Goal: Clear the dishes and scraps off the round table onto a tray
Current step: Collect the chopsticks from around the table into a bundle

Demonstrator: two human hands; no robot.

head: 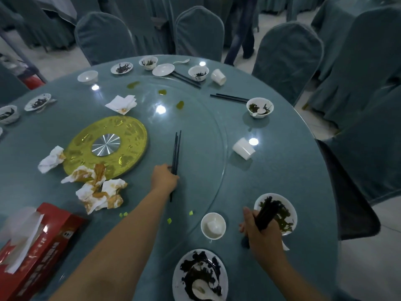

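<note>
1. The round table point(282, 170), covered in blue-green cloth, fills most of my view. White bowls, saucers and paper cups sit around its far rim.
2. The glass turntable point(201, 118) lies on top of it, with the gold disc point(130, 131) of its hub to my left.
3. A red tissue box point(50, 246) lies on its side at the near left edge.
4. Stained, crumpled napkins point(102, 192) are heaped against the near side of the gold disc.
5. A plate point(176, 276) smeared with dark sauce sits right in front of me, with a white spoon point(200, 287) in it. A second plate point(290, 211), holding green scraps, is to the right.
6. My left hand point(163, 178) reaches out over the glass with its fingers closed around a few black chopsticks point(176, 148).
   - Their long axis runs almost straight away from me.
   - Most of their length points past my knuckles toward the far side.
   - The short near ends stick out behind my hand.
   - I cannot tell whether they rest on the glass or are lifted off it.
7. My right hand point(262, 237) is clenched around a bundle of chopsticks point(268, 211). The bundle slants up and to the right from my fist, over the plate of green scraps.
8. A small white bowl point(204, 224) stands just left of that hand.
9. Green food bits point(169, 220) lie scattered on the glass beside my left forearm.
</note>
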